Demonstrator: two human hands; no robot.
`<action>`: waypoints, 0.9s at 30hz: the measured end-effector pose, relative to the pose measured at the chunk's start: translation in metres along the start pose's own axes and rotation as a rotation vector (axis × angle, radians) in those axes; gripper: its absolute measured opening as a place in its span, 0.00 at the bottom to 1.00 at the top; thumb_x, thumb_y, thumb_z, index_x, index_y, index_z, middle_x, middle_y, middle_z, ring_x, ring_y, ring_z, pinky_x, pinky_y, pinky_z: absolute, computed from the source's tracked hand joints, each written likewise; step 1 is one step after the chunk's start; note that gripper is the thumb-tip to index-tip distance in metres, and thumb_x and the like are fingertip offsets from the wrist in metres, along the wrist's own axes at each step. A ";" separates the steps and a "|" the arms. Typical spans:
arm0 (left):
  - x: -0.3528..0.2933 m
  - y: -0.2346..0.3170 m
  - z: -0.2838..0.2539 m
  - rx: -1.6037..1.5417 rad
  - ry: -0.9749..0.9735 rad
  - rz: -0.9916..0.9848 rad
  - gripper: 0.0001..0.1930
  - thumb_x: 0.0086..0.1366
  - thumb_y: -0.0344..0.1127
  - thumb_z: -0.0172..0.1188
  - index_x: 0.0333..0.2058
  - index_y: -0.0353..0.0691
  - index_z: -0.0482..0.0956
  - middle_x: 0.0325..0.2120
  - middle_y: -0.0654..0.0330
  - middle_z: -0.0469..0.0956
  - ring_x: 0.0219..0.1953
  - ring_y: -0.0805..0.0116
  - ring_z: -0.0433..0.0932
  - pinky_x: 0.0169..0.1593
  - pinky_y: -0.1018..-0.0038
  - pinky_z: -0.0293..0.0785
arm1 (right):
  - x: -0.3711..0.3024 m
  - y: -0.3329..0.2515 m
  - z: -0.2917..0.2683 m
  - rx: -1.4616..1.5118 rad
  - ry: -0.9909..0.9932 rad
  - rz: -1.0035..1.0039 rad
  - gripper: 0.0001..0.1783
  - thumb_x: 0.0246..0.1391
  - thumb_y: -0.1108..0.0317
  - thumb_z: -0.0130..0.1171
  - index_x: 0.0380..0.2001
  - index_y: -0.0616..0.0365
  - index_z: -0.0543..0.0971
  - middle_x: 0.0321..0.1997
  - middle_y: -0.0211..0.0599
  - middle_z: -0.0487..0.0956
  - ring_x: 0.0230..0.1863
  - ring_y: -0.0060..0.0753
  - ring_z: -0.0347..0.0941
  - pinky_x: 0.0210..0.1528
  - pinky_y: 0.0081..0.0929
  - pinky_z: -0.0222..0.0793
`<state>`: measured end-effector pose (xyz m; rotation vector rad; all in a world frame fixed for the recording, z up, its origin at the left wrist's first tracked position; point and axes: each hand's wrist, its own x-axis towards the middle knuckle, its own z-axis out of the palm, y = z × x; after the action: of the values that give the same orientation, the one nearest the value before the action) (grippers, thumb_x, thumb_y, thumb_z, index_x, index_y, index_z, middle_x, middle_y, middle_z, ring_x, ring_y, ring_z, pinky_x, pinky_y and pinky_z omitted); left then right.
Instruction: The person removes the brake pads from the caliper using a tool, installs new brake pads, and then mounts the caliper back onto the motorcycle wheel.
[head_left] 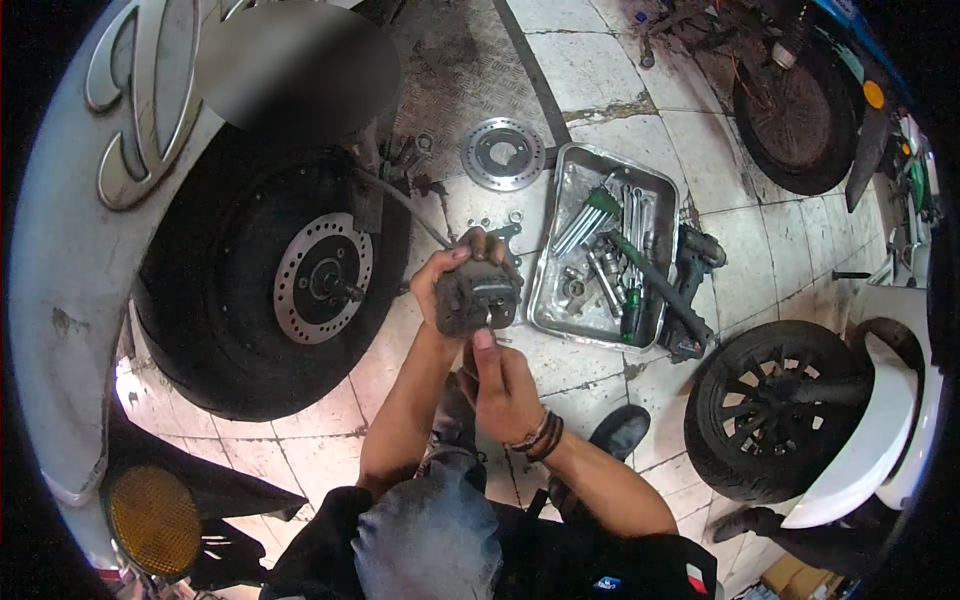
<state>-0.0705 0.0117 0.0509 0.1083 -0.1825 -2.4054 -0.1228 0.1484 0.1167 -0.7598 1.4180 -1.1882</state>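
My left hand (pixel 432 285) is closed around a dark, grimy brake caliper (pixel 478 300), fingers over its far side. A hose (pixel 405 203) runs from the caliper toward the wheel. At the caliper's near edge my right hand (pixel 503 393) is closed, its thumb tip against the lower face. A small bright metal bit shows by that thumb, too small to name. To the left stands a scooter wheel (pixel 210 290) with a drilled brake disc (pixel 292 285) on its hub. A loose brake disc (pixel 504 154) lies on the floor beyond my hands.
A metal tray (pixel 545 310) right of my hands holds wrenches, sockets and green-handled tools. Beside it lies a cordless power tool (pixel 697 270). Small nuts (pixel 515 217) rest on the tiles. Another wheel (pixel 770 410) stands at the right. My shoe (pixel 620 432) is near the tray.
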 end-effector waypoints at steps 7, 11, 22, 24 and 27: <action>0.000 0.003 0.003 0.036 0.098 0.022 0.14 0.59 0.44 0.54 0.37 0.40 0.70 0.36 0.52 0.73 0.38 0.55 0.76 0.46 0.62 0.74 | 0.003 -0.017 -0.010 -0.095 -0.032 -0.028 0.35 0.76 0.47 0.36 0.20 0.62 0.67 0.15 0.27 0.65 0.19 0.21 0.59 0.22 0.29 0.55; 0.001 0.003 -0.002 0.079 0.161 0.048 0.14 0.59 0.43 0.54 0.38 0.39 0.71 0.38 0.49 0.75 0.38 0.53 0.77 0.47 0.60 0.75 | 0.010 -0.017 -0.016 -0.184 -0.039 -0.024 0.35 0.76 0.47 0.35 0.21 0.63 0.68 0.15 0.29 0.64 0.19 0.23 0.56 0.23 0.31 0.55; -0.017 0.056 -0.013 0.618 0.096 -0.263 0.15 0.55 0.43 0.56 0.30 0.34 0.72 0.33 0.46 0.77 0.35 0.57 0.77 0.41 0.67 0.76 | 0.018 -0.046 -0.052 -1.150 -0.351 -0.348 0.29 0.67 0.46 0.55 0.26 0.64 0.81 0.18 0.55 0.77 0.23 0.57 0.77 0.29 0.43 0.72; -0.027 0.050 -0.006 0.483 0.145 -0.244 0.16 0.55 0.43 0.56 0.30 0.33 0.73 0.32 0.47 0.77 0.34 0.58 0.77 0.41 0.68 0.76 | 0.039 -0.071 -0.065 -1.063 -0.451 -0.316 0.29 0.64 0.45 0.58 0.25 0.63 0.81 0.16 0.54 0.76 0.23 0.52 0.78 0.29 0.40 0.73; -0.024 0.050 -0.027 0.399 0.124 -0.095 0.15 0.58 0.42 0.56 0.33 0.32 0.76 0.32 0.49 0.80 0.33 0.60 0.79 0.42 0.68 0.77 | 0.091 -0.081 -0.101 -0.804 -0.621 -0.189 0.24 0.55 0.48 0.71 0.28 0.62 0.84 0.18 0.46 0.79 0.23 0.35 0.79 0.30 0.29 0.75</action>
<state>-0.0165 -0.0116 0.0325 0.4565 -0.6097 -2.4164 -0.2517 0.0663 0.1548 -1.6789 1.2726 -0.3887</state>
